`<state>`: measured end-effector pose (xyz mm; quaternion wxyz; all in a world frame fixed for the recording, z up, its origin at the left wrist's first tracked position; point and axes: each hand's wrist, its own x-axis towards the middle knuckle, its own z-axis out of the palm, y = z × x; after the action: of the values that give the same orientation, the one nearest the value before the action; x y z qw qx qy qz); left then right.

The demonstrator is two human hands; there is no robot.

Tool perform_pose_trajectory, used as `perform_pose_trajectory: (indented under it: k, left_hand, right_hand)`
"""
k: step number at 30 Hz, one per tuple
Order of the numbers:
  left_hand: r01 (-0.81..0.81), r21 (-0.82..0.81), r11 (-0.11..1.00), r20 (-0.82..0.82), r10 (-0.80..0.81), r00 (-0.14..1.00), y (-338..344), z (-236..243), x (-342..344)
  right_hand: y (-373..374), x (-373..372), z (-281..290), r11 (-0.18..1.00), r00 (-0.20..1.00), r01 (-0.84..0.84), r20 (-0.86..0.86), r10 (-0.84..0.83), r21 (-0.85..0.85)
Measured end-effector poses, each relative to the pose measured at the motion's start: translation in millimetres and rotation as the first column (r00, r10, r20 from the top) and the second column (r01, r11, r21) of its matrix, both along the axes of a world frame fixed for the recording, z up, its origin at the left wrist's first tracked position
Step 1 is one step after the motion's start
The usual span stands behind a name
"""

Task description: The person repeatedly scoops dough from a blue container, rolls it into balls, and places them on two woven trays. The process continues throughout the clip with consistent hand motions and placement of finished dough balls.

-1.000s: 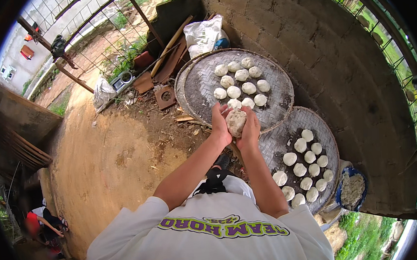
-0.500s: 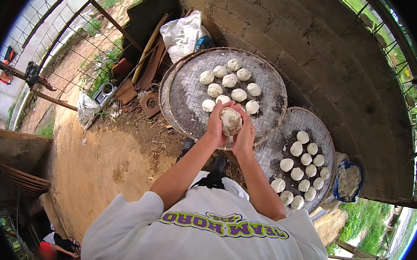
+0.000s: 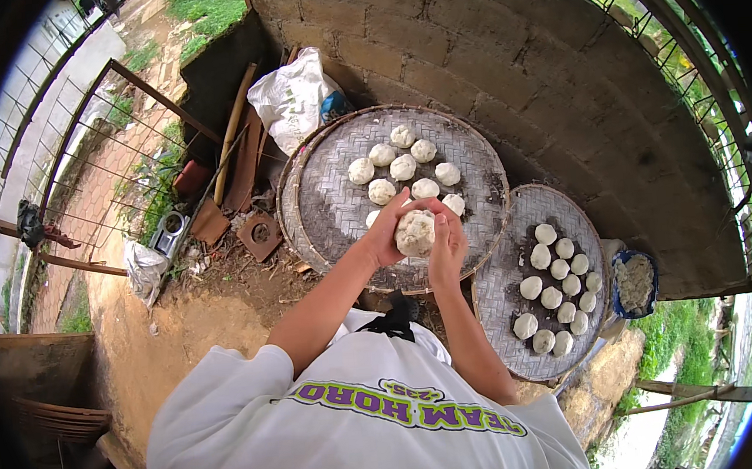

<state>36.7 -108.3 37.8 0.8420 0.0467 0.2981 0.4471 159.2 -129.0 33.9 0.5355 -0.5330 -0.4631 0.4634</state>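
Your left hand [image 3: 381, 236] and right hand [image 3: 450, 254] are cupped around one pale, lumpy ball [image 3: 415, 234], fingers curved and parted only to its width, gripping it from either side. Taking that ball as the clock's centre, a round woven tray [image 3: 324, 173] spreads behind it toward 12 o'clock, its grey weave darkly smudged and bearing a group of pale balls [image 3: 403, 167]. At 4 o'clock a second woven tray [image 3: 503, 282] carries more, mostly on its far right part. A block wall [image 3: 502, 43] curves past from 12 to 3, and a blue-rimmed container [image 3: 653, 298] of crumbly pale stuff sits between 3 and 4. You have bare earth [image 3: 191, 334] at 8, wire fencing [image 3: 84, 181] near 10, and a white sack [image 3: 288, 105] at 11.
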Motion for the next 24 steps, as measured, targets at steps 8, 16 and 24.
perform_pose_trajectory:
  k: [8, 16, 24]
  left_hand:
    - [-0.198, 0.008, 0.980, -0.156, 0.197, 0.968, 12, 2, -1]
    - [-0.105, -0.029, 0.994, -0.174, 0.099, 0.980, 29, 3, -10]
    - [0.100, 0.218, 0.971, -0.059, -0.089, 0.994, 28, 21, -36]
  right_hand:
    - [9, -24, -2, 0.968, 0.805, 0.003, -0.574, -0.152, -0.252]
    - [26, -23, 1, 0.963, 0.812, -0.043, -0.571, -0.121, -0.266]
    - [3, -39, 24, 0.981, 0.973, 0.195, -0.123, -0.193, -0.001]
